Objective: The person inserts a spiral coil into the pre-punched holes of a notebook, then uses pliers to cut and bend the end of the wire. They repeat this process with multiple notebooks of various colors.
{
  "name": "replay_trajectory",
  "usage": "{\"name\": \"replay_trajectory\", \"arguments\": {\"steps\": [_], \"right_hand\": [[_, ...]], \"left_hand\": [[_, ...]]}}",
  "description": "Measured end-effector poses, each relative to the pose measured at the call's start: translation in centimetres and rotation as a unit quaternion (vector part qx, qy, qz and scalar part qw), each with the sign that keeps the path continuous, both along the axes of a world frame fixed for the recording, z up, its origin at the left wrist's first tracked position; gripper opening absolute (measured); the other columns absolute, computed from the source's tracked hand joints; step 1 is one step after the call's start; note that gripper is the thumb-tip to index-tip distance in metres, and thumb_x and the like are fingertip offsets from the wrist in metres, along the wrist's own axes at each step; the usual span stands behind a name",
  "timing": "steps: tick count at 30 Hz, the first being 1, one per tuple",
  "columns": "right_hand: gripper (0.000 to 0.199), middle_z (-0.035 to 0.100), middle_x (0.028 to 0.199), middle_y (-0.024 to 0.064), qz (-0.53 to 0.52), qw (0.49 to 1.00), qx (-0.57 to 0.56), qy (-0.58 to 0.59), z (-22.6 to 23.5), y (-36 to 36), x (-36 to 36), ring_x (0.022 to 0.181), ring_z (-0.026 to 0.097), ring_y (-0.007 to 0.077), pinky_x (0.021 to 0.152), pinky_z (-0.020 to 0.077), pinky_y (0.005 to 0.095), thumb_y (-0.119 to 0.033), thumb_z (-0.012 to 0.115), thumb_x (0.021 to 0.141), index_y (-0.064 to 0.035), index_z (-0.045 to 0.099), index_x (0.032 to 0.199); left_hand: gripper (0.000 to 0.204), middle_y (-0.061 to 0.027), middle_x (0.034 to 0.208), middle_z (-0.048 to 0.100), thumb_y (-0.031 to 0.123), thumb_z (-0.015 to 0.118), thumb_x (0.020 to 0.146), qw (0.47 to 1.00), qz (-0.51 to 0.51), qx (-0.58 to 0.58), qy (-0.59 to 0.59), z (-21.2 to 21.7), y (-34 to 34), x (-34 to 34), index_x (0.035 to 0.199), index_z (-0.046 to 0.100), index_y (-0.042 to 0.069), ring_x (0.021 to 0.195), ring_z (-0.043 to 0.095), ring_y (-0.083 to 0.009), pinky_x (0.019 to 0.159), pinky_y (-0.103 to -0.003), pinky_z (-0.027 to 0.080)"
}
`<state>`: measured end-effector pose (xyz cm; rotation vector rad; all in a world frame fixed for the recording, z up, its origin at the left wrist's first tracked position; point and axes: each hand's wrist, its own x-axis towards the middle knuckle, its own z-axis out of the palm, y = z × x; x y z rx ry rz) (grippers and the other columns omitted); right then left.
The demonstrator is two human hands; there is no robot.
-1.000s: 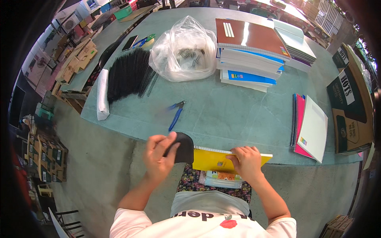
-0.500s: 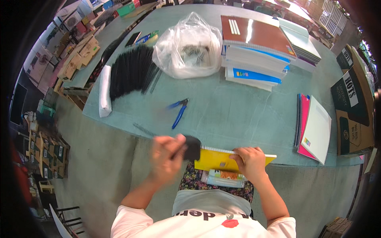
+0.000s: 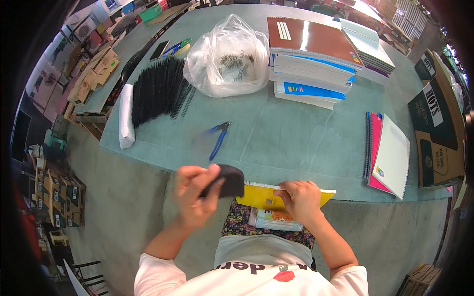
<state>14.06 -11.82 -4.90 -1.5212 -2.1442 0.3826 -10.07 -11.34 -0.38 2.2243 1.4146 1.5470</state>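
Note:
My left hand (image 3: 193, 191) is blurred by motion and grips a black object (image 3: 228, 180) at the left end of a yellow notebook (image 3: 260, 197); its exact shape is too smeared to tell. The notebook lies along the near edge of the grey-green table (image 3: 296, 143). My right hand (image 3: 302, 198) presses flat on the notebook's right half. Blue-handled pliers (image 3: 217, 138) lie on the table just beyond my left hand. More booklets (image 3: 274, 220) rest on my lap under the notebook.
A fan of black spiral coils (image 3: 158, 91) and a white roll (image 3: 126, 116) lie far left. A clear plastic bag of coils (image 3: 223, 58) sits beside a tall notebook stack (image 3: 316, 59). Pink and white notebooks (image 3: 390, 155) and a cardboard box (image 3: 435, 133) are at right.
My left hand has shifted slightly left and turned with the black object at the notebook's left end, now more blurred. My right hand stays on the yellow notebook.

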Motion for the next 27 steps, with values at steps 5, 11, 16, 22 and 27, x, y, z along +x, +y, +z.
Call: {"name": "replay_trajectory", "arguments": {"steps": [5,11,16,22,27], "right_hand": [[0.014,0.063,0.066,0.0023,0.014,1.0,0.017,0.016,0.0,-0.5,-0.3,0.062,0.06,0.0202,0.055,0.0396,0.0348,-0.022,0.071,0.072,-0.0093,0.065,0.073],[0.013,0.061,0.064,0.0014,-0.001,1.0,0.022,0.016,-0.5,-0.3,0.1,0.06,0.057,0.0203,0.054,0.0385,0.0344,-0.022,0.068,0.075,-0.0109,0.061,0.072],[0.013,0.06,0.063,0.002,-0.004,1.0,0.027,0.016,-0.9,-0.9,0.1,0.06,0.057,0.0207,0.055,0.0387,0.0345,-0.022,0.067,0.075,-0.0107,0.06,0.072],[0.012,0.063,0.068,0.0024,-0.001,1.0,0.001,-0.005,0.1,0.4,0.2,0.065,0.06,0.0223,0.058,0.0414,0.0354,-0.021,0.068,0.074,-0.0102,0.065,0.076],[0.013,0.06,0.064,0.0058,-0.01,0.997,0.069,-0.018,0.3,-0.7,1.3,0.065,0.06,0.0249,0.058,0.0425,0.0363,-0.02,0.067,0.074,-0.009,0.061,0.073]], "left_hand": [[0.042,-0.008,0.088,0.054,-0.005,0.071,0.068,0.97,-0.117,-0.14,0.164,-6.3,-2.2,0.4,0.106,0.064,0.011,0.075,0.054,-0.0195,0.06,-0.031,0.047],[0.039,-0.008,0.088,0.055,-0.002,0.07,0.069,0.987,-0.083,-0.082,0.11,-3.9,-0.4,1.6,0.105,0.065,0.014,0.074,0.056,-0.0205,0.061,-0.031,0.048],[0.031,-0.0073,0.086,0.055,0.007,0.069,0.072,0.997,-0.025,-0.066,0.018,-2.5,-0.5,2.4,0.102,0.067,0.014,0.072,0.057,-0.0229,0.06,-0.031,0.048],[0.038,-0.0065,0.085,0.056,0.0,0.071,0.07,0.985,-0.111,-0.058,0.122,-4.1,-0.1,2.6,0.105,0.064,0.012,0.073,0.057,-0.0203,0.06,-0.032,0.048],[0.039,-0.0067,0.085,0.056,0.002,0.073,0.067,0.977,-0.123,-0.112,0.131,-3.7,0.3,4.2,0.104,0.064,0.011,0.073,0.056,-0.0203,0.06,-0.031,0.048]]}}
